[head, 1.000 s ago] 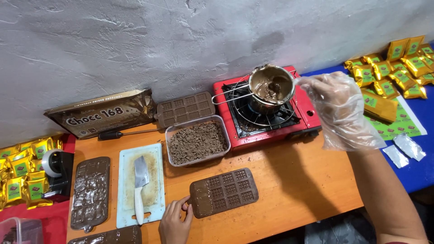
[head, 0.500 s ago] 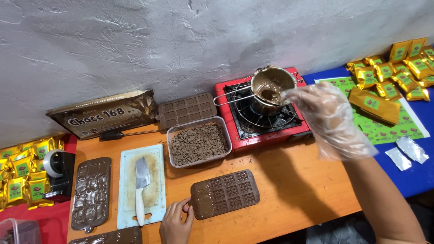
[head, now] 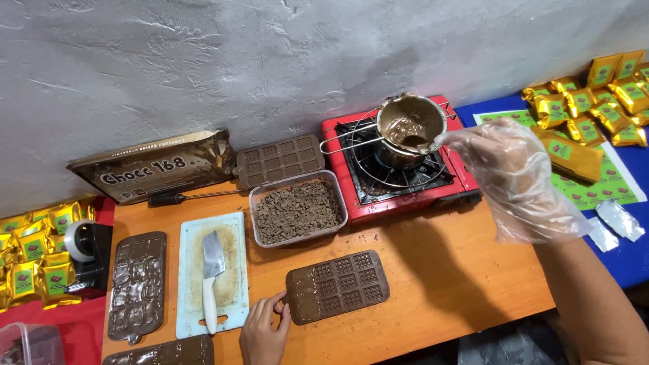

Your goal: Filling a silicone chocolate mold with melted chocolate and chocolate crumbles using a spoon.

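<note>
A long brown bag of baking chocolate [head: 152, 167] is leaning against the grey wall [head: 270, 61], beside an empty brown mould [head: 278, 159] propped next to it; a clear tub of chopped chocolate pieces [head: 297, 211] is sitting on the orange table [head: 439, 270] in front of them; a dark-handled tool [head: 193, 197] is lying just left of the tub; a white cutting board [head: 233, 284] is carrying a white-handled cleaver [head: 212, 274]; a filled mould [head: 138, 284] is lying to its left; a tape dispenser [head: 86, 250] is standing near the table's left edge; gold-wrapped packets [head: 30, 257] are piling up at far left, and more [head: 595, 94] are lying at far right on a green sheet [head: 602, 182].
</note>
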